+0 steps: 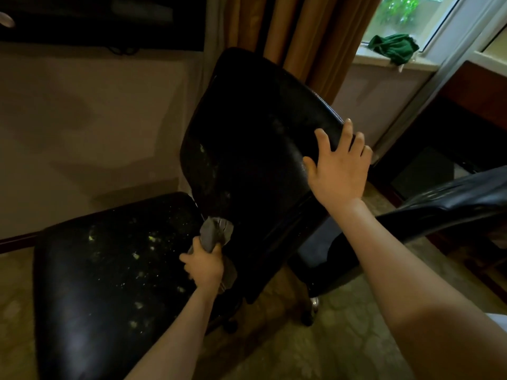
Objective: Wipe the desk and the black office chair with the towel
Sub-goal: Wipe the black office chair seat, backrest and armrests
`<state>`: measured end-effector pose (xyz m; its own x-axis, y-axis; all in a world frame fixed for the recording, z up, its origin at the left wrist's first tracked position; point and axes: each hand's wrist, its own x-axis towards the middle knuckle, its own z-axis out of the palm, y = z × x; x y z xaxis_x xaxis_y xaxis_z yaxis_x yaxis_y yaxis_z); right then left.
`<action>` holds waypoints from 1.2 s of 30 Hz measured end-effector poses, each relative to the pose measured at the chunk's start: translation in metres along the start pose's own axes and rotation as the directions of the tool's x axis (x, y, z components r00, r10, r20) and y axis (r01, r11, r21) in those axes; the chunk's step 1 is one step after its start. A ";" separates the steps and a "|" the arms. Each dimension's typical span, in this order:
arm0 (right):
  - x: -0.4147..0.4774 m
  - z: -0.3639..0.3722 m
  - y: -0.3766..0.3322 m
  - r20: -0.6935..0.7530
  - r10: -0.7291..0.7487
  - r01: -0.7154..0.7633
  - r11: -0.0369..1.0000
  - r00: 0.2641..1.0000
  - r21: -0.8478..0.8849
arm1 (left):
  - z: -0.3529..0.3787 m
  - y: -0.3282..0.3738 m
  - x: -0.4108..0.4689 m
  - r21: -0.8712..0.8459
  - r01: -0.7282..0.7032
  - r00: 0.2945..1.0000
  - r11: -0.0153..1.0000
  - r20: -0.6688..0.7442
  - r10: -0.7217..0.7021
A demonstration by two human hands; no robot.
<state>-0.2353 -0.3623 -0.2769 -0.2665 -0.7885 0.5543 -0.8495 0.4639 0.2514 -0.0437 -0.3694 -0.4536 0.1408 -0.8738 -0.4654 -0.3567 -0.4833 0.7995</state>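
- towel [216, 234] is sitting bunched at the backrest [255, 133] bottom edge, left hand [204, 266] gripping it
- right hand [338, 171], fingers spread flat, is bracing the backrest's right edge
- flecks [135, 256] are covering the seat [82, 283]: suggest pressing firmly, overlapping strokes

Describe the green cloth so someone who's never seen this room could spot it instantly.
Find the window at the upper right, beside the brown curtain. On its pale sill lies a crumpled green cloth. It is the only green fabric; the towel gripped in the left hand is grey.
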 end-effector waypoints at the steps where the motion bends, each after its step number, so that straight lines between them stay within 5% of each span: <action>1: 0.002 0.000 0.000 -0.004 -0.001 0.001 1.000 1.000 0.000 | 0.000 0.011 -0.003 -0.049 -0.053 0.999 0.997 0.005 0.054; 5: 0.006 -0.001 -0.002 0.043 -0.001 0.001 1.000 0.999 0.005 | 0.005 0.076 -0.026 -0.228 -0.297 0.950 0.927 0.024 0.310; 9: 0.005 0.000 0.000 0.043 0.011 -0.012 0.999 0.999 0.034 | 0.022 0.097 -0.039 -0.189 -0.463 0.880 0.866 0.020 0.475; 14: 0.008 -0.013 0.011 0.123 -0.033 0.000 0.966 0.992 0.260 | 0.019 0.050 -0.003 0.018 -0.128 0.988 0.992 0.085 0.126; 16: 0.011 -0.025 0.020 0.183 -0.040 -0.034 0.923 0.982 0.384 | 0.013 0.036 -0.006 0.114 -0.156 0.987 0.981 0.066 0.149; 18: 0.017 -0.033 0.027 0.295 -0.012 -0.177 0.777 0.955 0.604 | 0.007 0.042 -0.017 0.088 -0.230 0.973 0.969 0.055 0.226; 20: 0.021 -0.041 0.032 0.430 0.047 -0.416 0.370 0.902 0.831 | 0.001 0.065 -0.031 0.030 -0.314 0.948 0.949 0.067 0.312; 22: 0.021 -0.047 0.036 0.516 0.094 -0.519 0.000 0.851 0.855 | -0.004 0.095 -0.045 -0.038 -0.438 0.895 0.898 0.079 0.440; 24: 0.013 -0.049 0.038 0.577 0.146 -0.568 -0.100 0.803 0.817 | -0.006 0.125 -0.056 -0.091 -0.526 0.845 0.846 0.059 0.532; 29: -0.009 -0.044 0.045 0.645 0.194 -0.665 0.061 0.739 0.744 | 0.011 0.177 -0.087 -0.016 -0.708 0.704 0.706 0.058 0.707; 36: -0.012 -0.038 0.051 0.655 0.306 -0.711 0.120 0.691 0.693 | 0.031 0.107 -0.105 0.194 -0.845 0.533 0.497 0.253 0.807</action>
<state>-0.2580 -0.3137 -0.2405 -0.7424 -0.6672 -0.0604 -0.2277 0.3360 -0.9139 -0.1256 -0.3279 -0.3310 -0.4468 -0.8425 0.3010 -0.4760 0.5087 0.7174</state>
